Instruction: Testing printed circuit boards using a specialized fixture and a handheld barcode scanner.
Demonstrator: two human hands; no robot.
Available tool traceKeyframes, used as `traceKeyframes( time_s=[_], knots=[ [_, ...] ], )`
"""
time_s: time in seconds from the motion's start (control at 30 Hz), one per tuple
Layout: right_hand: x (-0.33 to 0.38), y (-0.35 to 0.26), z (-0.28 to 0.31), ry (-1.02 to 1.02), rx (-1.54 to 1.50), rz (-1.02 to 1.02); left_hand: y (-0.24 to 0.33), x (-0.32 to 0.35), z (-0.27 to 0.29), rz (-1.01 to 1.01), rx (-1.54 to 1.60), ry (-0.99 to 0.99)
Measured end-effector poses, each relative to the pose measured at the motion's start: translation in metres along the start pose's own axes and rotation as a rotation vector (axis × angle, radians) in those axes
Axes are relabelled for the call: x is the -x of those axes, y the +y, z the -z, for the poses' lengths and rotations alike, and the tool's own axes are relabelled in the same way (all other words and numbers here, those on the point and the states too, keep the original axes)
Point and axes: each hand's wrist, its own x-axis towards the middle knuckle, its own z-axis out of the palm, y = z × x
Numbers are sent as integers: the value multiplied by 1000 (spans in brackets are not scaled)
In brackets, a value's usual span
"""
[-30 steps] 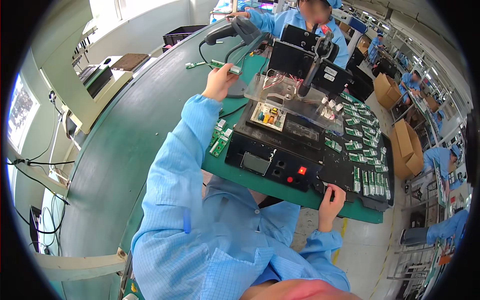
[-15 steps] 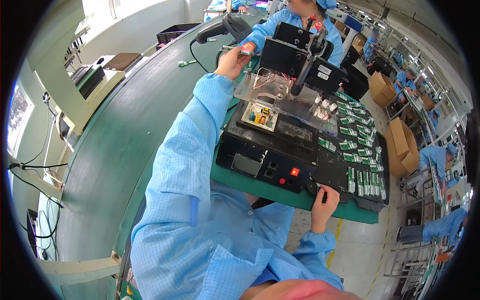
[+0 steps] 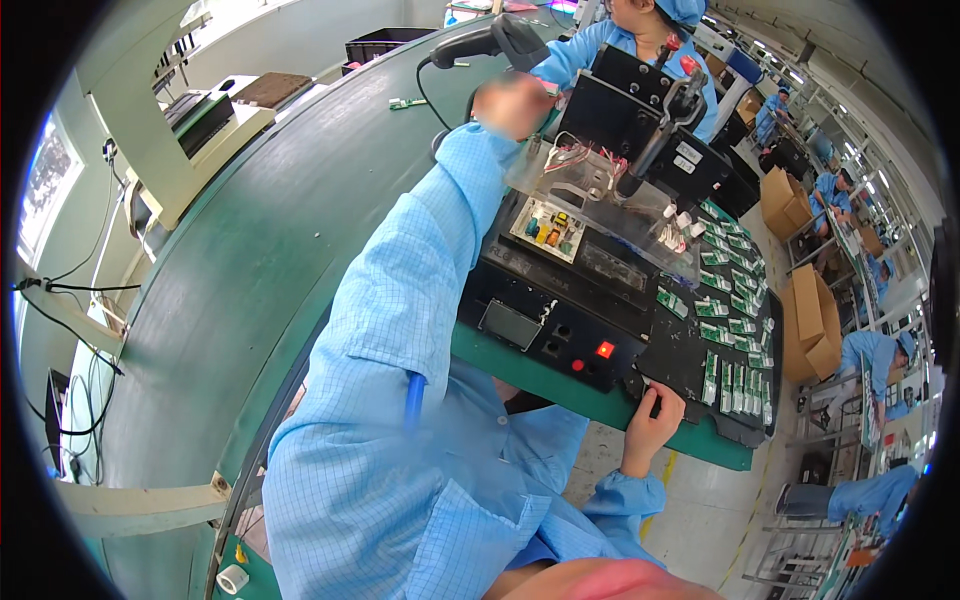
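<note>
My left hand (image 3: 508, 106) reaches far forward beside a barcode scanner (image 3: 490, 42), close to a co-worker's arm. It is blurred, so its fingers and anything in them cannot be made out. My right hand (image 3: 655, 425) is closed in a pinch at the front edge of a black mat (image 3: 670, 350); what it pinches is too small to name. Between my hands stands a black test fixture (image 3: 560, 320) with a lit red button (image 3: 605, 349). A circuit board (image 3: 547, 230) with yellow parts sits on it, near a clear plate (image 3: 600, 205) and a toggle clamp (image 3: 660, 135).
Several small green circuit boards (image 3: 738, 385) lie in rows on the mat at the right. Another board (image 3: 407, 103) rests on the green bench (image 3: 300, 220) near the scanner's cable. A co-worker (image 3: 590, 55) sits behind the fixture. Cardboard boxes (image 3: 810, 325) stand beyond the right edge.
The view has shifted, moving the fixture rightward in the picture. My left hand, earlier holding a small board by the co-worker's hand, is now blurred and slightly farther forward. My right hand stays at the mat's edge.
</note>
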Motion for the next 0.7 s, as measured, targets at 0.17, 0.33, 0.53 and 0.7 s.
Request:
traceKeyframes(
  time_s=[0.17,0.33,0.53,0.7],
  knots=[
    [1,1,-1,-6,4,-9,-2,4,10,-17,-1,64],
    [1,2,-1,-23,33,-11,16,23,48,121,-340,71],
    [1,2,-1,-15,16,28,72,47,117,100,-1157,220],
    [1,1,1,-27,30,52,139,72,189,-57,-1717,344]
  ],
)
